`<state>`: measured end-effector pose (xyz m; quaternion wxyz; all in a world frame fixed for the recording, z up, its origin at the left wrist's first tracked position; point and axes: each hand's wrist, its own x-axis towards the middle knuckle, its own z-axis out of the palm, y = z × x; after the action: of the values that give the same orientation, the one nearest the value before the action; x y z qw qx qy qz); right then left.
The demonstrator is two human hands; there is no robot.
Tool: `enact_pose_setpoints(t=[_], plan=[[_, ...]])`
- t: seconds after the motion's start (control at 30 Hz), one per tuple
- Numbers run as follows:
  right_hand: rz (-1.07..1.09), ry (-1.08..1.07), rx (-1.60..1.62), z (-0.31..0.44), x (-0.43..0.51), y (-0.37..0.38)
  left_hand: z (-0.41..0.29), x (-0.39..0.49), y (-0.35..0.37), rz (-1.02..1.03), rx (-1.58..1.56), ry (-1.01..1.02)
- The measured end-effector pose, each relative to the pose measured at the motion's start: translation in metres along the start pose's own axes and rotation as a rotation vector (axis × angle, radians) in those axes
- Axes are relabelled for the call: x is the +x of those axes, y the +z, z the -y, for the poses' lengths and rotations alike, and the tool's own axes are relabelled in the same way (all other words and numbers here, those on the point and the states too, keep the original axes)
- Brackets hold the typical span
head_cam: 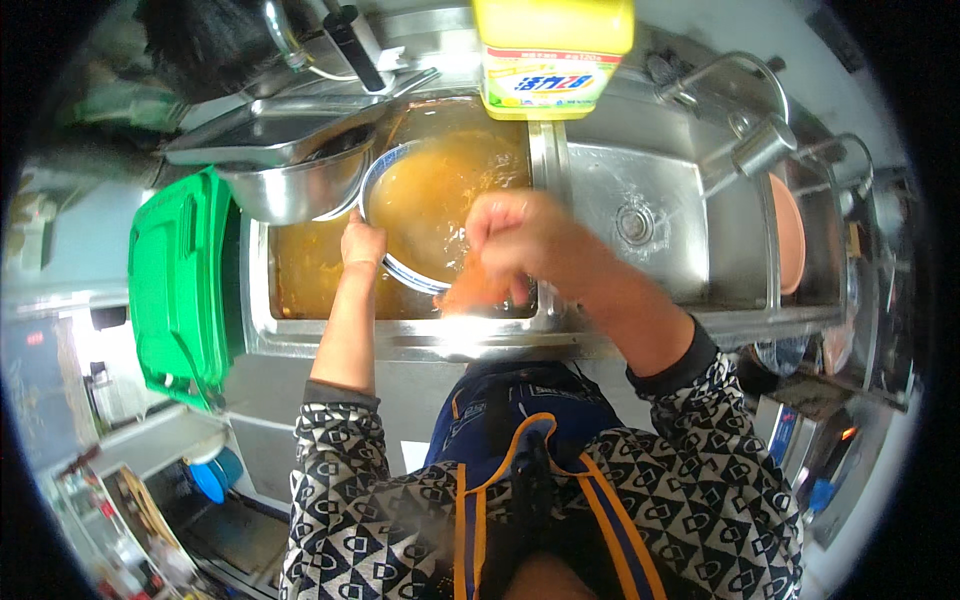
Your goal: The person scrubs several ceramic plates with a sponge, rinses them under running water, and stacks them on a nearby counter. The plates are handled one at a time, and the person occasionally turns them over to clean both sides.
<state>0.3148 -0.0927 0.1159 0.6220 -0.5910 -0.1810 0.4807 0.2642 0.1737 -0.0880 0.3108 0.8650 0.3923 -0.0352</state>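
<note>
Murky brown water fills the left basin of the steel sink (259, 277). In it sits a large round bowl (384, 166) with a blue-patterned white rim, itself full of cloudy, yellowish water. My left hand (364, 241) grips this bowl's left rim, fingers at the edge. Over the bowl's front right side, my right hand (517, 240) is curled and blurred by motion. An orange cloth or scrubber (474, 289) hangs beneath its fingers, its exact kind unclear. The right hand hides part of the bowl's rim.
A steel pot (289, 191) and a steel pan (277, 124) crowd the back left. Beside them stands a green lidded bin (180, 285). A yellow detergent jug (555, 82) is behind the divider. Rightward lie a second basin (645, 262), a faucet (765, 146) and a pink basin (787, 232).
</note>
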Motion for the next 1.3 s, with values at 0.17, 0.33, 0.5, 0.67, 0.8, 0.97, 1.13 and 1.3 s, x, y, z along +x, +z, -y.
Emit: enact_pose_setpoints(t=[0.17,0.33,0.5,0.67,0.8,0.97,1.13,1.3], plan=[[-0.001,-0.088,-0.055,0.005,0.014,-0.032,-0.021,-0.028,-0.005,-0.136,0.220,0.002],[-0.063,-0.029,-0.188,-0.053,0.060,-0.043,-0.040,-0.042,-0.020,-0.088,0.421,-0.100],[-0.174,-0.112,-0.359,-0.114,0.104,-0.038,-0.050,-0.034,-0.034,0.190,0.313,-0.206],[0.003,-0.044,-0.851,-0.146,0.105,0.005,-0.044,-0.015,-0.039,0.295,0.281,-0.234],[0.115,0.009,-1.077,-0.161,0.116,0.044,-0.041,-0.009,-0.042,0.465,0.547,-0.073],[-0.098,-0.030,-1.047,-0.165,0.130,0.058,-0.048,-0.011,-0.040,0.307,0.555,-0.059],[-0.172,-0.073,-0.926,-0.146,0.119,0.051,-0.070,-0.008,-0.044,0.252,0.527,0.056],[-0.200,-0.019,-0.664,-0.111,0.104,0.046,-0.105,-0.005,-0.058,0.342,0.502,-0.038]])
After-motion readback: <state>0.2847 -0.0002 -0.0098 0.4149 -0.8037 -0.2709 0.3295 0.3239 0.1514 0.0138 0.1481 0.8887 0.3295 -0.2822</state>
